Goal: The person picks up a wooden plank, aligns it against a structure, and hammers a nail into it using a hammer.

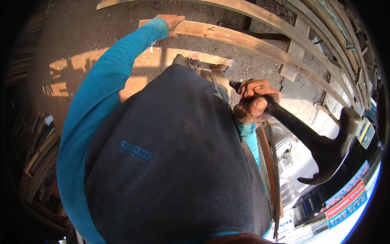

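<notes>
My left hand [170, 24] is closed around the near left end of a long wooden plank [227, 36], with the arm stretched out ahead. Dark marks show on the plank's face. A claw hammer [310, 140] with a dark handle is in my right hand [256, 99]. The fingers wrap the handle, and the thumb lies along it. The hammer's head is out to the right, apart from the plank, with its curved claw toward the lower right.
Another long board [260, 14] runs beyond the plank, and a short wooden crosspiece [289, 72] lies under both. Lumber [345, 44] is stacked at the far right, with more wood pieces [40, 158] at the left. A round metal can [289, 192] stands right of my body.
</notes>
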{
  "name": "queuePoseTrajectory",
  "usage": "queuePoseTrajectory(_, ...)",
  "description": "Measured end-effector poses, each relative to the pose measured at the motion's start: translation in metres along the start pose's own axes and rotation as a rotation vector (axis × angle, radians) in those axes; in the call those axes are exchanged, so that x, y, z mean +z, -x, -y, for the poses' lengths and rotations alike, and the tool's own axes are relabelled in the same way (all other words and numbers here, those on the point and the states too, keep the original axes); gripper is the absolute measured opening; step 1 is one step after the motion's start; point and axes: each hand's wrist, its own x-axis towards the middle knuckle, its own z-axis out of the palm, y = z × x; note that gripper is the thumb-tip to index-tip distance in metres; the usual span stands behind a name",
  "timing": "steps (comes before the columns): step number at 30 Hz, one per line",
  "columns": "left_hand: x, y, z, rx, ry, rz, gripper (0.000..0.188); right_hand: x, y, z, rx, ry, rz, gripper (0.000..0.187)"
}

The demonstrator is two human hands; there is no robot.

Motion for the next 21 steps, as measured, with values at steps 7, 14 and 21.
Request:
queuePoseTrajectory(7, -0.02, -0.007, -0.018, -0.01, 0.032, 0.14, 0.068, -0.038, 0.064, -0.091, 0.638, 0.78, 0.439, 0.03)
queuePoseTrajectory(14, -0.002, -0.006, -0.003, -0.03, 0.014, 0.052, 0.065, 0.0, -0.021, 0.015, -0.003, -0.122, -0.023, 0.037)
queuePoseTrajectory(21, -0.039, -0.014, -0.004, 0.019, 0.06, 0.116, 0.065, -0.031, 0.066, -0.095, 0.807, 0.766, 0.396, 0.049)
